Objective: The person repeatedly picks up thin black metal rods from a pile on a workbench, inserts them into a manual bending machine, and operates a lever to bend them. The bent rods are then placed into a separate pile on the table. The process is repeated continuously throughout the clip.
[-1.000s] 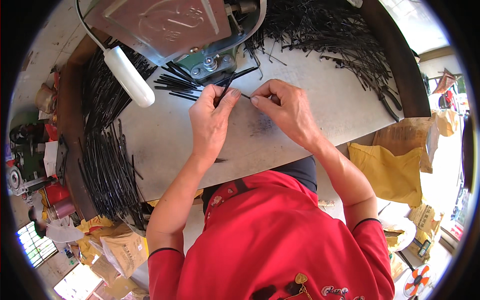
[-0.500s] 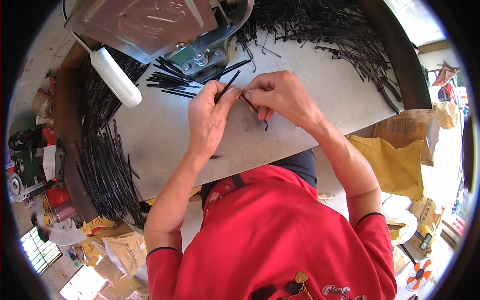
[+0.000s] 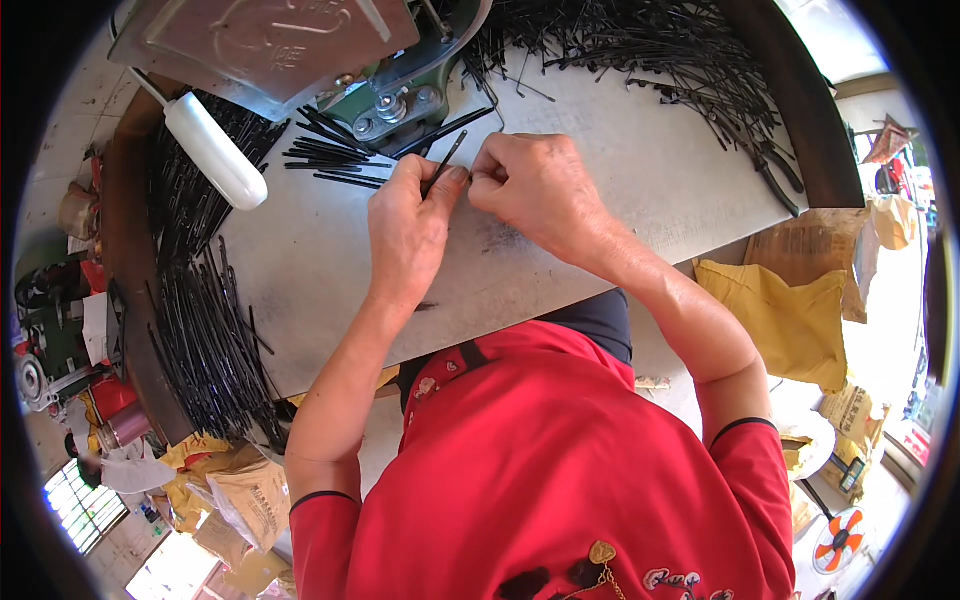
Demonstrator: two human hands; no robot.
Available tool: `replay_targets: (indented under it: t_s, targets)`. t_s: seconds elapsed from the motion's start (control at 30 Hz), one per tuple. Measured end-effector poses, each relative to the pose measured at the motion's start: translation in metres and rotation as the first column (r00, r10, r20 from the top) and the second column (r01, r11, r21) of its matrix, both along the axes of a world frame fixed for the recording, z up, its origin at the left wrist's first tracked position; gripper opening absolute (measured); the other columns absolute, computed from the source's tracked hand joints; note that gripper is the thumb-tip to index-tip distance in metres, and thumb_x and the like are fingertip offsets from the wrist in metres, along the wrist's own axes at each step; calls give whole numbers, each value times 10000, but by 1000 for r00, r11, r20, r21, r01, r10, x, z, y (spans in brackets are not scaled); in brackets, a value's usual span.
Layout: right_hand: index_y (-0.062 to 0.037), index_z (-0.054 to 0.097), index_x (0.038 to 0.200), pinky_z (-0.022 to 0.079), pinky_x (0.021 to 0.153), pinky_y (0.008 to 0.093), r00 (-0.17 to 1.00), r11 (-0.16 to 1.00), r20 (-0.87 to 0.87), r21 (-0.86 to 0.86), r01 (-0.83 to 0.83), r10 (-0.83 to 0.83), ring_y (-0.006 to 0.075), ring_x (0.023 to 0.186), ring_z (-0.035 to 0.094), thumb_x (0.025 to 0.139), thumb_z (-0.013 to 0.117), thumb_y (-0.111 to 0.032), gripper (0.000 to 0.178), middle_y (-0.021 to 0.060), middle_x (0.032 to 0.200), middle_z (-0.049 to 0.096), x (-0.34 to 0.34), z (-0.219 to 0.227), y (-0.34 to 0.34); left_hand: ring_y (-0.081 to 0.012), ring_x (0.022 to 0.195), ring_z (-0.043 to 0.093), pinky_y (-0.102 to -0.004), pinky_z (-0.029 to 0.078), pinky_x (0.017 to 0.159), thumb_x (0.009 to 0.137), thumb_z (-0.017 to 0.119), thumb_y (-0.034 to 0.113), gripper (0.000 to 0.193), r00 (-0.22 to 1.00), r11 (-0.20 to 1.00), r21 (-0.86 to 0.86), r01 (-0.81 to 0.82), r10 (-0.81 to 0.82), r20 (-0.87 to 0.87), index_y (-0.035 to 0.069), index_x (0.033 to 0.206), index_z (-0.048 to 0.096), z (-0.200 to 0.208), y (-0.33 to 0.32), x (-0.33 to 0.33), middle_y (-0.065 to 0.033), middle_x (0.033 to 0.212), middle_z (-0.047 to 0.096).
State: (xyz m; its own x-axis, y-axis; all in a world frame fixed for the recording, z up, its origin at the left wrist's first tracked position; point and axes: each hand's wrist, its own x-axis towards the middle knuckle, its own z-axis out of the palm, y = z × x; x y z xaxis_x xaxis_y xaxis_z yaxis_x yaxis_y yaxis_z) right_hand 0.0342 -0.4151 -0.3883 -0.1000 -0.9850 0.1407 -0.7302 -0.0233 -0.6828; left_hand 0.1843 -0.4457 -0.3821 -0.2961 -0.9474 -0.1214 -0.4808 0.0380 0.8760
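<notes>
My left hand (image 3: 411,215) is closed on a slim black strip (image 3: 452,155), whose far end sticks up between thumb and forefinger. Beside it, my right hand (image 3: 535,185) is closed with its fingertips close to my left thumb; what it holds is hidden behind its fingers and knuckles. Both hands are above the grey metal tabletop (image 3: 350,320). Just beyond my left hand lies a loose fan of short black strips (image 3: 335,155), by the green base of a machine (image 3: 390,105).
Bundles of long black rods (image 3: 215,340) lie along the left side. Thin hooked black rods (image 3: 640,45) are heaped at the back right, near black-handled pliers (image 3: 775,180). A white lamp (image 3: 215,150) hangs at the left, and a raised dark rim (image 3: 822,130) borders the right.
My right hand has turned over and moved slightly left, closer to my left fingertips. The thin bent black rod that hung from its fingers is now out of sight.
</notes>
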Motion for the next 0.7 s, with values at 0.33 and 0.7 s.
replay_targets:
  t_s: [0.33,0.7]
  targets:
    - [29,582,960,508,505,275,870,980,465,181,88,-164,163,501,622,890,512,-153,207,95,659,636,-27,31,-1,-88,620,438,-242,389,587,933,577,232,285,995,995,-51,-91,90,-33,-25,1056,572,5,8,20,-37,738,585]
    - [-26,605,991,491,479,308,873,982,487,167,-90,-3,171,469,598,931,527,-158,165,91,611,600,25,32,-21,-10,697,458,-152,333,587,913,596,125,295,785,938,256,-235,338,-518,64,1201,594,6,-36,37,10,875,620]
